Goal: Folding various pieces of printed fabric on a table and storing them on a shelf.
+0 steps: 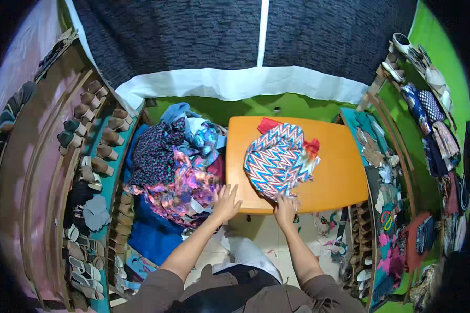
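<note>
A bunched cloth with a zigzag pattern in white, blue and red (pixel 274 159) lies on an orange table (pixel 337 167). Bits of red fabric (pixel 269 124) poke out beneath its far side. At the table's front edge, my right hand (pixel 285 210) has its fingers closed on the cloth's near edge; the fingertips are partly blurred. My left hand (pixel 226 204) rests on the table's near left corner, fingers spread and holding nothing. Close by on its left is a heap of clothes, including a dark floral garment (pixel 154 156) and a pink-purple printed one (pixel 185 180).
Tilted racks with shoe-shaped forms (pixel 107 151) flank me on the left. On the right, a shelf holds fabric scraps and scissors with coloured handles (pixel 386 220). Blue cloth (pixel 154 237) lies below the heap. Scraps (pixel 326 224) litter the tiled floor. A dark curtain (pixel 193 41) hangs beyond.
</note>
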{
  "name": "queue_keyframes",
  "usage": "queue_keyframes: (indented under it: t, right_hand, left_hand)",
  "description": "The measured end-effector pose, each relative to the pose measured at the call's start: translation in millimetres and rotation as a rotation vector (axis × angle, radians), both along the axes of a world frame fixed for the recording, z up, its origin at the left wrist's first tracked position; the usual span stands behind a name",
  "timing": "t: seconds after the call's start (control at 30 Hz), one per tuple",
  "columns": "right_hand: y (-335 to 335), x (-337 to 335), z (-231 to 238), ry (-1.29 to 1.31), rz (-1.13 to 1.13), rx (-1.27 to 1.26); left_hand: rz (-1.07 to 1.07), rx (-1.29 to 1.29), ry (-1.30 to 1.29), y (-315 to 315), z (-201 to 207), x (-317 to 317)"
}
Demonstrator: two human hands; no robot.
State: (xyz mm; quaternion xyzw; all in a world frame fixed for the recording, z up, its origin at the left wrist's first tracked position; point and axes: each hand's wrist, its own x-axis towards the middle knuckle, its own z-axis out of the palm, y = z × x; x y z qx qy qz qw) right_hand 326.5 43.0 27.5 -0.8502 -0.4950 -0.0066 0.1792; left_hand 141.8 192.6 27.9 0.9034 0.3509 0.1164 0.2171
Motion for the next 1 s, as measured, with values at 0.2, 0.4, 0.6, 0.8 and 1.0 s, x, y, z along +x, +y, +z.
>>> queue_keyframes:
  t: [0.2,0.4,0.6,0.8,1.0]
  right_hand:
    - [-40.0,25.9,0.9,0.009,-0.154,0.269]
    - [-58.5,127.0,5.3,0.174,-0.191,0.371]
    - [-54.4,198.8,7.7,0.298,-0.017,0.276]
    - [-51.6,254.3,13.4,0.605,0.127,0.137]
    - [9.7,267.5,42.8,0.329,0.341,0.317]
  left_hand:
    - [-0.214,0.060,0.095,-44.7,10.0,56.8]
    - [-0.105,0.184,-0.135,-44.4,24.3,125.4]
    - [0.292,0.218,0.007,-20.2,10.9,170.4]
    - [0.558,0.146,-0.276,-23.9,4.6,210.0]
    - [0.247,-0.021,-0.355,-81.6,58.3,280.1]
